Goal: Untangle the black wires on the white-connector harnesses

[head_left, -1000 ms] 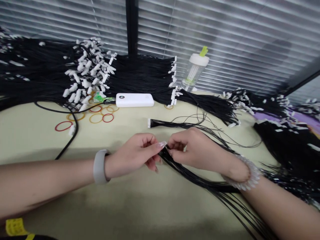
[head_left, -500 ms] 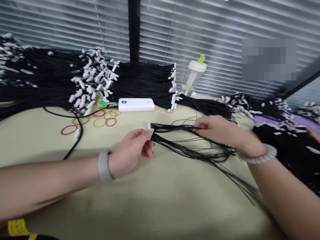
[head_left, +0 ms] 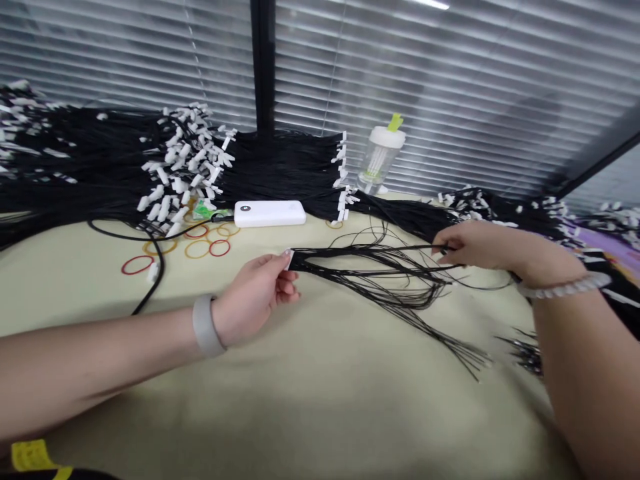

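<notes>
Between thumb and fingers, my left hand (head_left: 260,290) pinches the white connector end (head_left: 289,259) of a bundle of thin black wires (head_left: 370,283). The wires fan out rightward over the pale table in loose strands, some curving down to the lower right. My right hand (head_left: 473,247) is closed around a few of the black strands at the bundle's upper right, its fingertips pressed together. A grey band is on the left wrist and a beaded bracelet on the right.
A white power bank (head_left: 270,213) lies behind the left hand, beside red and yellow rubber bands (head_left: 197,249). Piles of black wires with white connectors (head_left: 285,163) line the back. A clear bottle (head_left: 377,157) stands there. More wire ends (head_left: 525,353) lie at right.
My right hand has moved right along the strands, which now spread out longer. My left hand has shifted slightly left with the connector end. More wire ends show at the right.
</notes>
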